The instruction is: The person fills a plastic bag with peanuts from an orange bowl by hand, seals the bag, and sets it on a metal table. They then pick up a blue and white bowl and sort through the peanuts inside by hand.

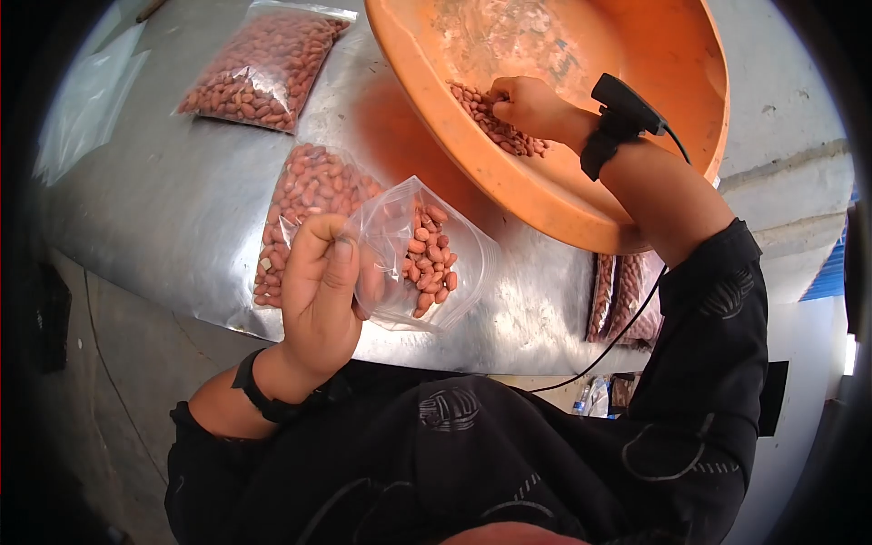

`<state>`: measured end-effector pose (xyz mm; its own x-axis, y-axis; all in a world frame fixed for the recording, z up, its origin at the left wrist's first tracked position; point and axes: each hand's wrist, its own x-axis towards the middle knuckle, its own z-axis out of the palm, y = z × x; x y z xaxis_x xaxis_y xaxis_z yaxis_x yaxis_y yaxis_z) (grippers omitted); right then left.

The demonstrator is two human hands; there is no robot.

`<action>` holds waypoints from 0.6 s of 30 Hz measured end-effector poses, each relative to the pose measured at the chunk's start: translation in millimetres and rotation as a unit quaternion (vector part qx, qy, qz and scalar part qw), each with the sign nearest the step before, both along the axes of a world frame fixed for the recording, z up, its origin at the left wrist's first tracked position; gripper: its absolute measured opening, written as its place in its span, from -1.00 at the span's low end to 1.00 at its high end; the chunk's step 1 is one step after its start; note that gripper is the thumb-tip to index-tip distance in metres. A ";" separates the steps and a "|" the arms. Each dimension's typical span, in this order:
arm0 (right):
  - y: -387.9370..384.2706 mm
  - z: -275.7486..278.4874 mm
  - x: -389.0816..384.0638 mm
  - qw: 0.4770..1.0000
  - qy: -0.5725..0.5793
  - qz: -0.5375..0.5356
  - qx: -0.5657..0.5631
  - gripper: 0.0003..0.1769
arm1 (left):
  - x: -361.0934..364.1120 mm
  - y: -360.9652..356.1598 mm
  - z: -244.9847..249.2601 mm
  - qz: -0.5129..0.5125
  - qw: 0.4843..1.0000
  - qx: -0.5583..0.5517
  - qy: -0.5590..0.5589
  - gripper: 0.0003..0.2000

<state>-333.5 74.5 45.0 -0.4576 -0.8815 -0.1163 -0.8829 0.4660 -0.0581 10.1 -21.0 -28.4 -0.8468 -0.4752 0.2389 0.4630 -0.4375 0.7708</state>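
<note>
My left hand (pixel 320 295) pinches the rim of a clear plastic bag (pixel 472 250), whose mouth gapes toward me. A small heap of reddish-skinned peanuts (pixel 430 261) lies inside that bag. Inside the tilted orange basin (pixel 581 213), my right hand (pixel 530 105) is closed at a pile of loose peanuts (pixel 509 136). Its fingers curl in against the nuts, and the palm side is hidden. Just behind my left hand, a filled bag of peanuts (pixel 313 186) lies on the metal table (pixel 182 209).
Another full bag of peanuts (pixel 263 68) lies at the back left. Flat empty plastic bags (pixel 86 118) are at the far left edge. More packed bags (pixel 636 295) sit below the basin, near the table's front edge. A black cable (pixel 613 320) runs from my right wrist device (pixel 627 107).
</note>
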 end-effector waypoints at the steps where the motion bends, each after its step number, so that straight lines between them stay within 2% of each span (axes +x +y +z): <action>1: 0.4 9.6 0.9 1.000 -0.012 -0.009 -0.005 -0.81 | -0.6 1.0 0.3 0.004 1.000 0.006 -0.005 -0.81; 3: 4.7 29.3 9.1 0.998 -0.048 -0.034 -0.034 -0.86 | -2.0 3.6 1.4 0.010 1.000 0.023 -0.007 -0.82; 6: 12.0 51.7 28.4 0.969 -0.184 -0.135 -0.094 -0.92 | -4.0 5.7 2.0 0.015 0.999 0.044 0.001 -0.82; 7: 15.4 61.9 36.7 0.961 -0.227 -0.129 -0.096 -0.93 | -4.2 5.2 1.8 0.015 0.999 0.044 0.002 -0.82; 10: 18.6 93.3 79.3 0.933 -0.317 -0.080 -0.150 -0.90 | -0.5 4.3 5.8 0.009 0.999 0.035 0.013 -0.83; 14: 20.4 118.0 153.6 0.931 -0.342 0.000 -0.124 -0.87 | 1.3 5.5 18.0 0.007 0.999 0.013 0.040 -0.84; 18: 18.8 108.5 211.4 0.929 -0.344 0.122 -0.065 -0.83 | 1.7 12.9 29.1 0.019 0.998 0.034 0.047 -0.85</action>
